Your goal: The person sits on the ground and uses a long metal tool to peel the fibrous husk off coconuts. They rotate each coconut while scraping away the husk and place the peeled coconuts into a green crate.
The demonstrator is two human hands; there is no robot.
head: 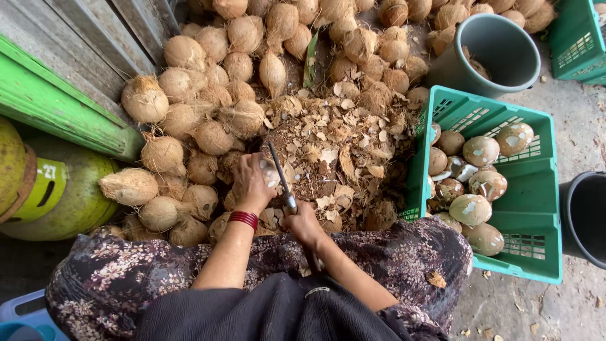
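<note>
A: Head view, item one: left hand (252,183), red bangle at the wrist, grip wrapped over a coconut (268,172) that is partly stripped, pale flesh showing. It sits just past the knees, at the near edge of the shell-chip heap (328,151).

B: Item two?

A: Right hand (302,222), grip pressed together round the handle of a knife (279,177). The blade runs up and slightly left from the fist, tip pointing away from the person toward the husked coconut pile (208,95); its long axis lies nearly along the line of sight, and the flat rests against the coconut's right side.

B: Handling note?

A: My judgement: keep the blade shallow against the shell, turn the coconut with the left hand rather than twisting the knife, and keep the left fingers behind the edge's path.

B: Surroundings?

A: Green crate (530,208) at the right, holding peeled, mottled coconuts; grey bucket (505,53) beyond it; a second dark bucket (584,215) at the far right edge; green gas cylinder (76,196) at the left; floral skirt (404,252) across the lap.
</note>
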